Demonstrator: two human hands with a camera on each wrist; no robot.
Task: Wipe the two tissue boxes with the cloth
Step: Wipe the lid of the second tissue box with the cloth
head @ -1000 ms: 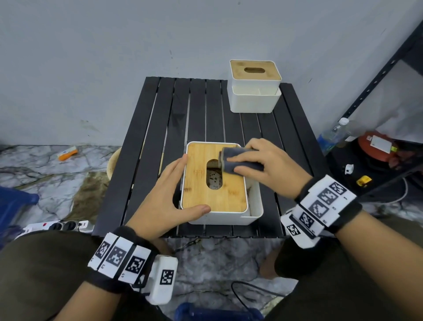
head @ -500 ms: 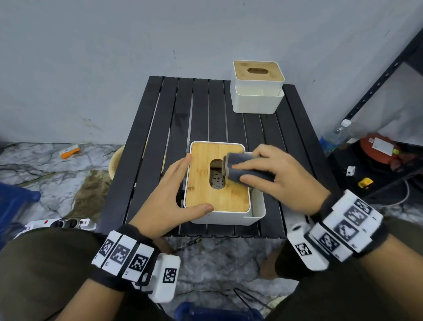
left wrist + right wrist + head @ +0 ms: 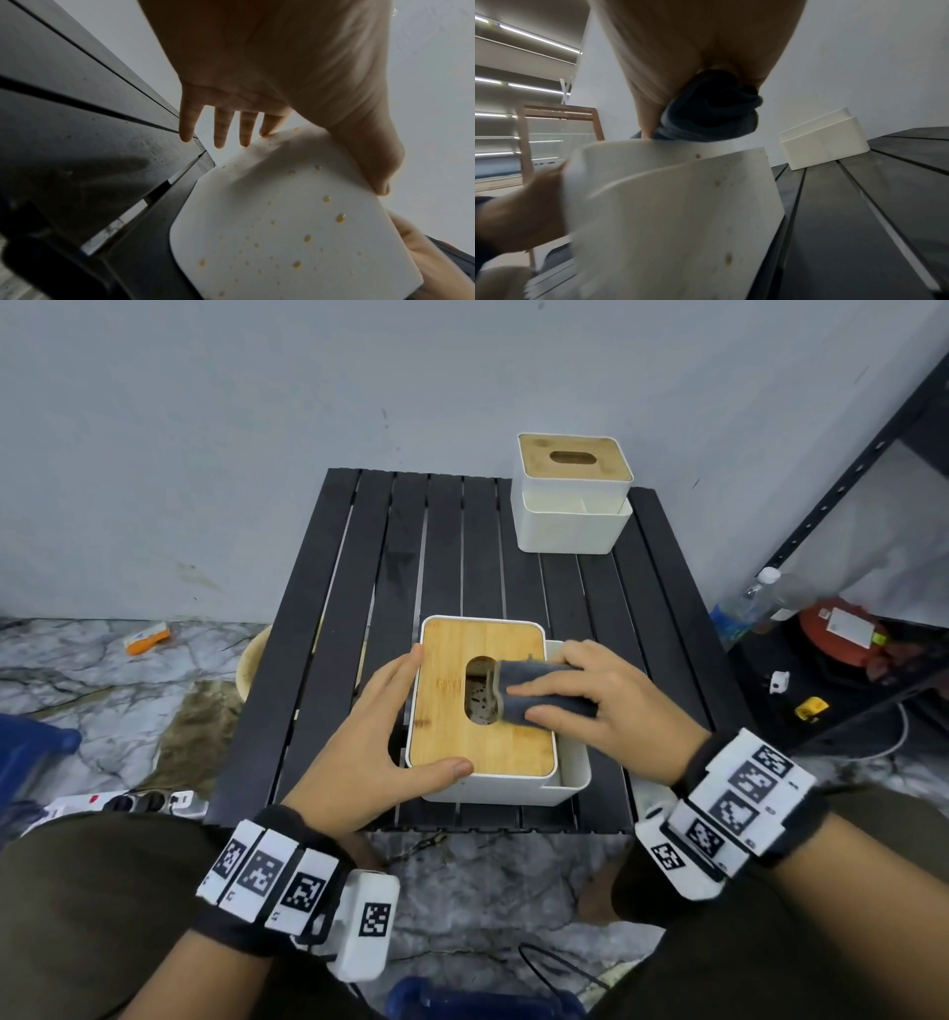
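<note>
Right grip (image 3: 601, 706) presses folded grey cloth (image 3: 539, 693) on smooth bamboo lid (image 3: 482, 742).

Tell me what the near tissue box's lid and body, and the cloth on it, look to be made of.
Lid: bamboo or light wood, matte, with visible grain and joined strips.
Body of the near tissue box: smooth white, probably plastic; uniform with rounded corners, speckled with yellowish spots in the left wrist view.
Cloth: soft dark grey fabric, perhaps microfibre; it folds and bunches under the right hand.
</note>
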